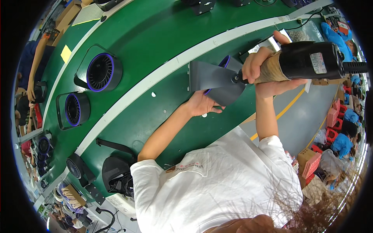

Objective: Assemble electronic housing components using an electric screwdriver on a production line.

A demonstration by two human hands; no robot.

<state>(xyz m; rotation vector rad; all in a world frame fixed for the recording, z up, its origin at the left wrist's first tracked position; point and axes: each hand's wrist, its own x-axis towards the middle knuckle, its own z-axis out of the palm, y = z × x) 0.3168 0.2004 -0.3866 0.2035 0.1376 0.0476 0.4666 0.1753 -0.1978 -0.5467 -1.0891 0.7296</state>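
The white rail (163,65) spans the green table (132,112). Beyond the rail: two purple-ringed fans (101,72) and a yellow sheet (66,54). Near side, to the rail's right: yellow floor line (289,104), red stools (331,134).

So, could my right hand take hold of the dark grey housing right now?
Doubtful: the right hand is close to the dark grey housing, but it's wrapped around the black power tool.

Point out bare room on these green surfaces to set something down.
Widest: the far green surface, between the two purple-ringed fans and the black parts at the top. Smaller: between white rail and left forearm, beside a small white bit. Crowded: around the grey housing and left hand, and lower left by the black mesh part.
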